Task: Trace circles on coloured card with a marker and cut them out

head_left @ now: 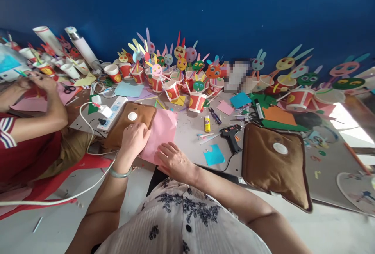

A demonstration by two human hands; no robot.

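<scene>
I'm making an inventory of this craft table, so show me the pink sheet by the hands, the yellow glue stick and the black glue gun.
Pink sheet (pixel 162 130): head view, on its uncovered middle.
Yellow glue stick (pixel 207 125): head view, mid-barrel.
Black glue gun (pixel 233 137): head view, on its handle.

"Could you read any words or numbers?"
"None. The gold emblems (pixel 117 78) on the red-and-white paper cups (pixel 111 70) and the markings on the yellow glue stick (pixel 207 124) were too small for me."
</scene>
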